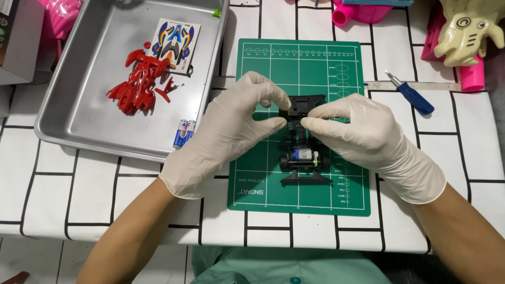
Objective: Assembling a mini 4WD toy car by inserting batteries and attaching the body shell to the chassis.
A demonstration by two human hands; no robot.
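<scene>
White tabletop (131, 173) lined with a black grid carries a green cutting mat (252, 173) at centre, where a black plastic toy car chassis (304, 138) with a small silver motor lies lengthwise. Both hands wear pale latex gloves. Left hand (229, 131) pinches the far end of the chassis between thumb and fingertips; right hand (363, 134) pinches the same end from the other side, fingers curled close together. Far left, a shallow grey metal tray (79, 113) holds a red plastic car body shell (138, 81), a colourful sticker sheet (175, 42) and two small batteries (184, 132) at its near rim. Right of the mat lies a blue-handled screwdriver (411, 94), with pink and cream plastic toys (468, 31) beyond.
</scene>
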